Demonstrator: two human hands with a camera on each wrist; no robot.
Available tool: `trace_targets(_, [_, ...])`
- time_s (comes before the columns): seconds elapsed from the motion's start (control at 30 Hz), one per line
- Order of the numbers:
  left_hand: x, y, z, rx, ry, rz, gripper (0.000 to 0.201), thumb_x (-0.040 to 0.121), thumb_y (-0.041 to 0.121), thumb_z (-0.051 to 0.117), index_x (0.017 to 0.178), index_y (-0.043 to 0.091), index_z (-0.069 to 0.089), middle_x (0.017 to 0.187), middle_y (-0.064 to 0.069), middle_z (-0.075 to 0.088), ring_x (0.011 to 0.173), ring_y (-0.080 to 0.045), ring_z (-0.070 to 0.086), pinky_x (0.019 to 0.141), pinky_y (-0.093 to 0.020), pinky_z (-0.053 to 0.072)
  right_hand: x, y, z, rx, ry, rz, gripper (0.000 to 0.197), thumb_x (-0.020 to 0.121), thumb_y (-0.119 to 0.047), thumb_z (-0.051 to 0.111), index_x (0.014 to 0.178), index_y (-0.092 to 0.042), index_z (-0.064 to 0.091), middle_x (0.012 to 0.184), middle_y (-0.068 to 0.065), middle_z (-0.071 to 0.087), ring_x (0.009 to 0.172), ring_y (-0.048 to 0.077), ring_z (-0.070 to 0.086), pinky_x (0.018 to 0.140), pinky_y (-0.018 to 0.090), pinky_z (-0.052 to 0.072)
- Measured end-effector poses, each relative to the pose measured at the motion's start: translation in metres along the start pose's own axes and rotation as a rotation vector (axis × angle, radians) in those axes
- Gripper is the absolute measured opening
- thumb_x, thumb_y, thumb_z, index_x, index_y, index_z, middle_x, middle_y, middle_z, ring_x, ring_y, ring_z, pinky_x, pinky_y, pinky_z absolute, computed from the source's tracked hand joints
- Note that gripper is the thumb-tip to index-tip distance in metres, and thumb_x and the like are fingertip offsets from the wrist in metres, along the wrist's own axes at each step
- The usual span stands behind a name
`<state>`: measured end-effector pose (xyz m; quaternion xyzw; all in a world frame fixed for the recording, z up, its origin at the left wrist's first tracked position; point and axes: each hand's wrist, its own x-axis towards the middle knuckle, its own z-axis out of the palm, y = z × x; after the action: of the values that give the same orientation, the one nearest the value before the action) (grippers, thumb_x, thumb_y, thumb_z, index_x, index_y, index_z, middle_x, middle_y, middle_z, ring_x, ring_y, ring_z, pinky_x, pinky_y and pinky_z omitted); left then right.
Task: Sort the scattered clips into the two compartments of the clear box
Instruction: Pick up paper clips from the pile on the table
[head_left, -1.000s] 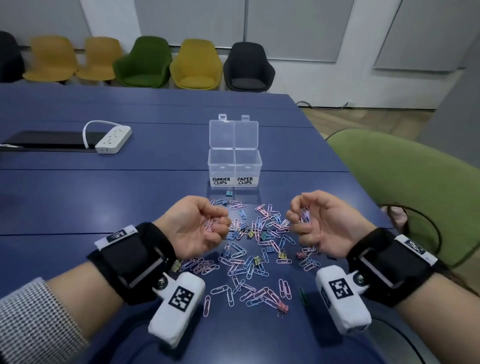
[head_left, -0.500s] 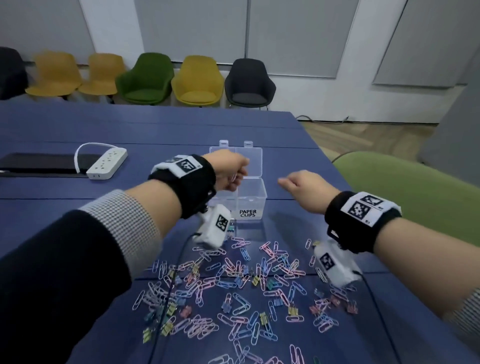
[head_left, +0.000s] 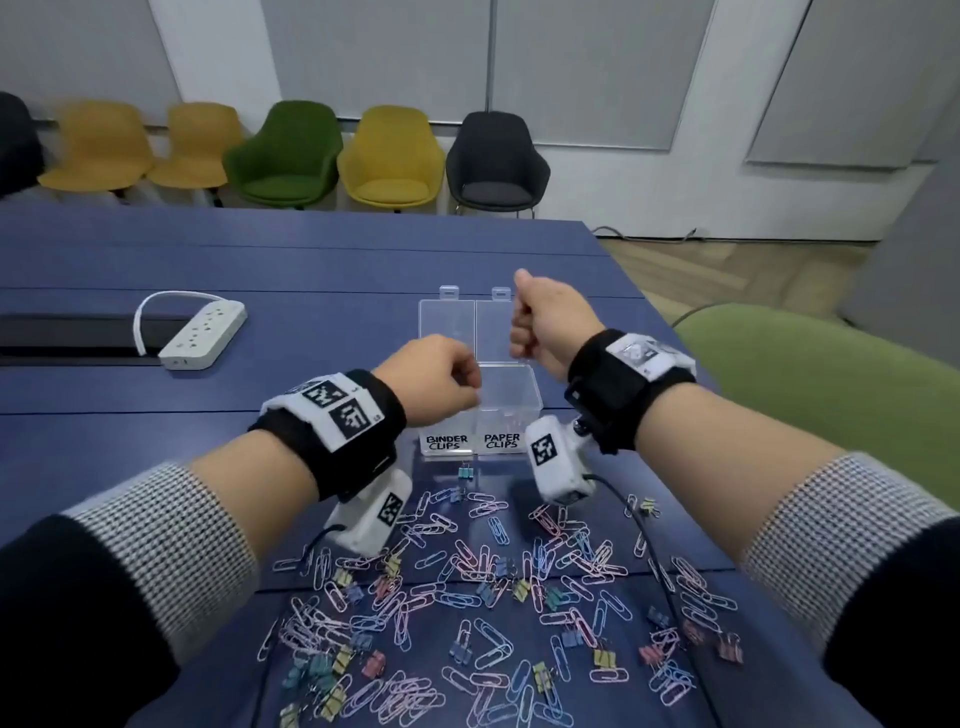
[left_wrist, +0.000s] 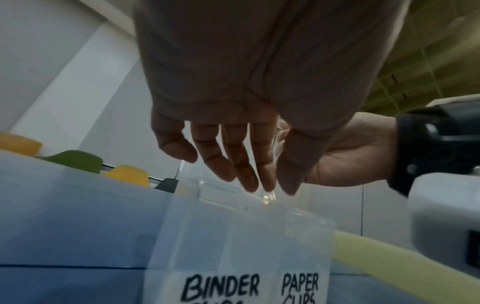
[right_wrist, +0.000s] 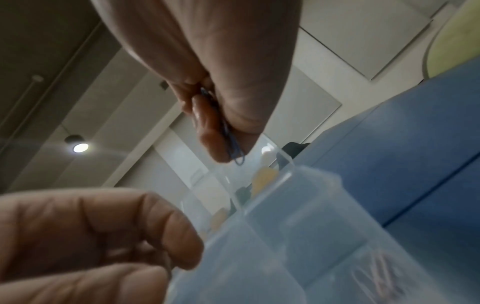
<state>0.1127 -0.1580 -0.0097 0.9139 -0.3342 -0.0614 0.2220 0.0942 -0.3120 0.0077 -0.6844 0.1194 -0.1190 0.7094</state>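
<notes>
The clear box (head_left: 531, 396) stands open on the blue table, its front marked BINDER CLIPS on the left and PAPER CLIPS on the right. My right hand (head_left: 540, 322) hovers above the paper-clips side and pinches a blue paper clip (right_wrist: 238, 158) between thumb and fingers (right_wrist: 215, 144). My left hand (head_left: 441, 384) hangs over the box's front left, fingers bunched downward against the thumb (left_wrist: 259, 174). A pale sliver, apparently a paper clip (left_wrist: 277, 142), shows between them. Scattered paper and binder clips (head_left: 493, 597) cover the table nearer me.
A white power strip (head_left: 205, 332) lies at the left beside a dark slot (head_left: 67, 338). A green chair (head_left: 831, 389) stands past the table's right edge. The wrist camera's black cable (head_left: 649, 545) crosses the clips. Coloured chairs line the far wall.
Both hands rose from the clip pile to the box. In the last half second the right hand moved left over the paper-clips side, and the left hand drew back toward the box's front.
</notes>
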Motion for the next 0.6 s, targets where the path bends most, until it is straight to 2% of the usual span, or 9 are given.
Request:
trace_targets(0.07, [-0.006,-0.004,-0.001,0.085,-0.052,0.004,0.01,0.083,0.018,0.064,0.092,0.02,0.069,0.095,0.006,0.065,0.084,-0.014,0.054,0.078,-0.021,0.043,-0.003,0.011,0.009,-0.044,-0.036,0.007,0.041,0.101,-0.026,0.036,0.062,-0.014,0.038,0.056,0.004,0.035,0.046,0.018,0.037,0.049,0.025,0.033])
trace_targets(0.17, [-0.009,-0.008,0.0,0.12,-0.054,-0.034,0.016,0.084,0.014,0.059,0.08,0.029,0.064,0.087,0.011,0.062,0.089,-0.017,0.059,0.086,-0.032,0.051,-0.006,0.017,0.009,-0.227,-0.029,-0.061,0.045,0.101,-0.029,0.036,0.06,-0.014,0.048,0.064,0.006,0.055,0.058,0.016,0.053,0.057,0.024,0.037])
trace_targets(0.23, [-0.012,-0.005,0.0,0.119,-0.05,-0.05,0.018,0.084,0.013,0.058,0.077,0.029,0.063,0.085,0.012,0.062,0.09,-0.018,0.06,0.09,-0.038,0.05,-0.011,0.012,0.0,-0.307,0.001,-0.099,0.044,0.1,-0.03,0.036,0.062,-0.015,0.052,0.071,0.006,0.061,0.065,0.015,0.056,0.062,0.024,0.038])
trace_targets(0.3, [-0.015,0.0,0.001,0.117,-0.021,-0.046,0.014,0.084,0.015,0.057,0.081,0.027,0.064,0.087,0.01,0.062,0.092,-0.02,0.059,0.093,-0.041,0.048,-0.021,0.002,-0.015,-0.322,0.015,-0.107,0.042,0.1,-0.03,0.035,0.065,-0.016,0.052,0.073,0.007,0.061,0.068,0.017,0.057,0.063,0.026,0.039])
trace_targets(0.37, [-0.018,0.007,0.003,0.086,0.051,-0.005,0.011,0.085,0.017,0.056,0.089,0.022,0.064,0.094,0.006,0.062,0.089,-0.02,0.057,0.09,-0.035,0.048,-0.037,-0.009,-0.033,-0.362,-0.001,-0.132,0.037,0.099,-0.027,0.038,0.066,-0.015,0.05,0.071,0.007,0.059,0.066,0.018,0.057,0.06,0.027,0.041])
trace_targets(0.43, [-0.024,0.018,0.006,0.049,0.084,0.073,0.012,0.087,0.017,0.056,0.096,0.018,0.064,0.098,0.003,0.062,0.083,-0.015,0.051,0.078,-0.024,0.042,-0.056,-0.016,-0.056,-0.535,-0.036,-0.161,0.029,0.096,-0.021,0.044,0.069,-0.014,0.051,0.071,0.007,0.058,0.065,0.019,0.058,0.059,0.028,0.044])
trace_targets(0.5, [-0.03,0.033,0.012,0.061,0.022,0.146,0.013,0.087,0.018,0.058,0.098,0.014,0.065,0.094,0.003,0.061,0.081,-0.012,0.05,0.072,-0.018,0.036,-0.076,-0.017,-0.081,-0.814,-0.117,-0.122,0.02,0.093,-0.016,0.051,0.074,-0.01,0.055,0.073,0.011,0.062,0.066,0.024,0.06,0.06,0.032,0.049])
trace_targets(0.6, [-0.033,0.051,0.029,0.158,-0.152,0.175,0.017,0.085,0.019,0.06,0.101,0.013,0.065,0.097,-0.001,0.065,0.086,-0.016,0.057,0.071,-0.019,0.039,-0.105,-0.008,-0.112,-1.216,-0.325,0.088,0.01,0.086,-0.013,0.059,0.082,-0.005,0.063,0.076,0.014,0.069,0.07,0.033,0.066,0.066,0.037,0.056])
